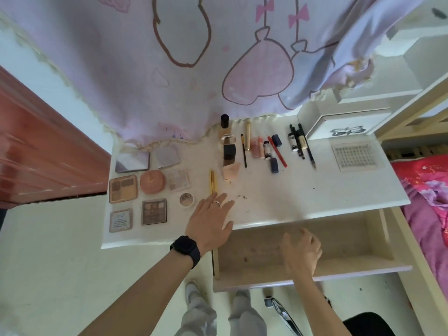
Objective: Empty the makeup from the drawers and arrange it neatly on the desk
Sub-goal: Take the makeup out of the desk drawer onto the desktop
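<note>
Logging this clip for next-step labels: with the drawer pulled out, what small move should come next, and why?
Probably slide the drawer shut with the right hand, which hangs over it. What shows of its floor looks bare, while the makeup lies in rows on the desk, where the left hand rests flat.

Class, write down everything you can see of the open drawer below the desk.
The drawer is a shallow, pale, wood-look box, pulled out under the right front edge of the desk. Its floor shows dark specks and stains, no makeup visible. The right hand, blurred, reaches over its front wall into it.
</note>
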Demonstrator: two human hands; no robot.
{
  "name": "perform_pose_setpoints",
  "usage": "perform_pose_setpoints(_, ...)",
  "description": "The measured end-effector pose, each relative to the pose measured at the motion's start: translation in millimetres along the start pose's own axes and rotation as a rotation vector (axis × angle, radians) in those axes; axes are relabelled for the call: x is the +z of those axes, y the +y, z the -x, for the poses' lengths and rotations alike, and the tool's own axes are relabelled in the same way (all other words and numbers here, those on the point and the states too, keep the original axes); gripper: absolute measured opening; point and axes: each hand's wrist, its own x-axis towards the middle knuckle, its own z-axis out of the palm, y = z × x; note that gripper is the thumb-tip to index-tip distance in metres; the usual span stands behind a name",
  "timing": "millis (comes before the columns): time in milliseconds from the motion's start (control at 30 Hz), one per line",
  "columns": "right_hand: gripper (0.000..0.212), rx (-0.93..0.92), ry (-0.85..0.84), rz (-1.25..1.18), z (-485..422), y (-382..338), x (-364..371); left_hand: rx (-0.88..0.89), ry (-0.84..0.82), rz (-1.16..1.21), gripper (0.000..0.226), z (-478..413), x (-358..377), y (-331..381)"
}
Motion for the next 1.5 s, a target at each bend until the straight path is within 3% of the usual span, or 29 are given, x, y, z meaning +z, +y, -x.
perform_pose_setpoints(67,0.065,0.318,0.052,-0.098,4.2,23.0,8.7,0.076,-0.071,-0.038,0.059,-10.8,15.0,15.6)
perform_pose_setpoints(133,0.074,0.44,0.106,-0.183,12.7,47.0,18.4,0.132,-0.119,-0.076,0.06,-21.7,29.1,29.4)
perform_pose_setpoints(233,0.078,0.417,0.137,-0.494,21.9,69.3,29.7,0.196,-0.174,-0.138,0.061,-37.7,45.8,46.2)
perform_pose_setpoints(367,0.081,0.467,0.136,-0.688,16.2,68.1,30.4,0.255,-0.22,-0.173,0.063,-52.1,57.9,59.5)
perform_pose_setpoints(467,0.097,0.541,0.152,-0.763,16.4,65.8,24.9,0.268,-0.22,-0.195,0.063,-57.2,61.4,57.1)
perform_pose_setpoints(633,0.101,0.529,0.171,-0.822,19.3,55.7,15.0,0.322,-0.209,-0.212,0.066,-61.4,64.7,45.4)
perform_pose_setpoints(1100,0.088,0.43,0.072,-0.78,0.7,37.6,1.9,0.313,-0.22,-0.237,0.071,-64.6,70.0,41.6)
perform_pose_setpoints(1233,0.064,0.402,0.101,-0.905,9.3,55.7,-4.4,0.31,-0.212,-0.232,0.071,-64.7,71.3,41.1)
perform_pose_setpoints(1333,0.051,0.565,0.043,-1.056,-2.4,70.7,2.7,0.306,-0.205,-0.224,0.072,-64.3,74.0,41.7)
perform_pose_setpoints(1433,0.052,0.728,-0.123,-1.267,-14.8,67.2,7.7,0.31,-0.205,-0.24,0.072,-64.1,73.0,42.3)
perform_pose_setpoints(1500,0.052,0.804,-0.139,-1.408,-18.6,58.2,10.2,0.312,-0.209,-0.243,0.072,-63.8,72.4,41.7)
